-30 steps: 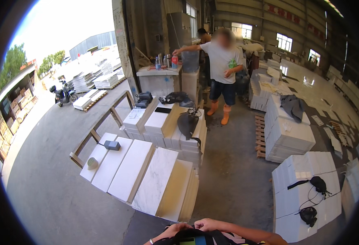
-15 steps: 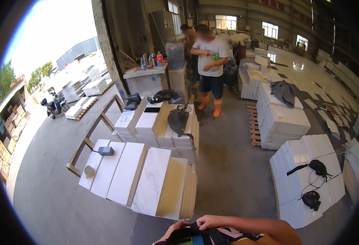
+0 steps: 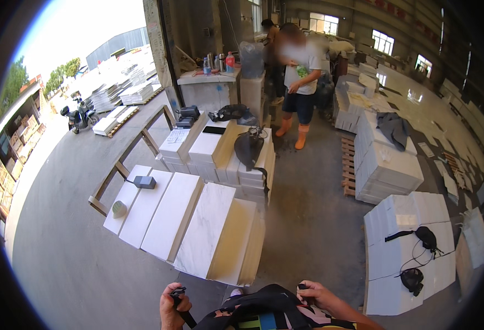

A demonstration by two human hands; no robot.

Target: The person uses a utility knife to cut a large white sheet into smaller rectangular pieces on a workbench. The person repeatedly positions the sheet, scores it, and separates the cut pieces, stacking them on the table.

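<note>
At the lower edge, my left hand point(image 3: 171, 309) is closed on a black strap buckle point(image 3: 177, 294), and its black strap point(image 3: 187, 319) runs down from my fingers. My right hand point(image 3: 320, 298), to the right of my body, has its fingers closed round a small black piece point(image 3: 302, 286); most of it is hidden in the grip, and its kind does not show. Between the hands, black cloth with coloured patches point(image 3: 264, 308) lies across my front. The two hands are well apart from each other.
Stacked white stone slabs point(image 3: 159, 212) stand ahead, with a grey box point(image 3: 144, 182) and a tape roll point(image 3: 119, 209) on top. Another slab stack point(image 3: 382, 264) at right bears black strapped gear point(image 3: 426, 237). A person in orange boots point(image 3: 301, 137) stands farther off, holding something green.
My hands were close together at my front; now they have parted, the left outward to the left, the right to the right. The standing person has leaned and turned slightly.
</note>
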